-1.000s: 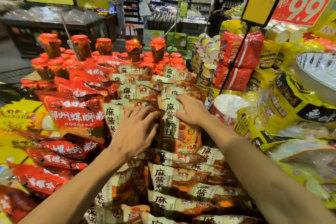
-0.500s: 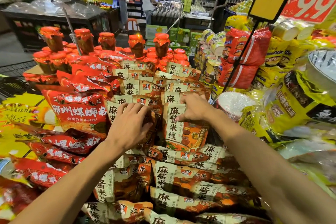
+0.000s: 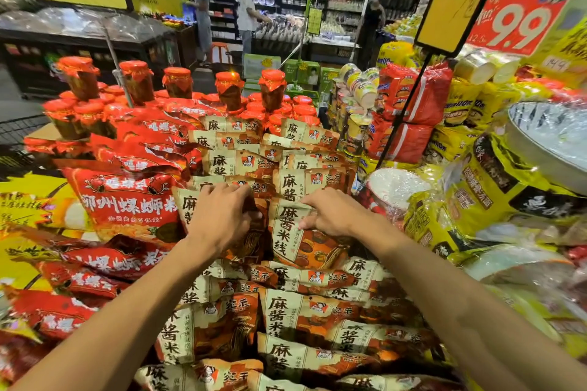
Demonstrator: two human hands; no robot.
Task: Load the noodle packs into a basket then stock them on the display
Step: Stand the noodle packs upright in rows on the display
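Beige-and-orange noodle packs with black characters fill the middle of the display in overlapping rows. My left hand [image 3: 222, 219] lies over the top of one upright pack [image 3: 187, 209], fingers curled round its upper edge. My right hand [image 3: 330, 213] pinches the top edge of the neighbouring upright pack [image 3: 295, 241]. More of the same packs [image 3: 301, 311] lie flat in front of both hands. No basket is in view.
Red noodle bags [image 3: 127, 200] are stacked at the left, red-capped jars [image 3: 228, 92] behind. Yellow bags [image 3: 476, 200], wrapped bowls [image 3: 394, 187] and a black sign pole [image 3: 403, 111] crowd the right. People stand in the far aisle.
Both hands stayed on the two upright packs and curled tighter round their top edges. The camera moved closer and tilted up slightly.
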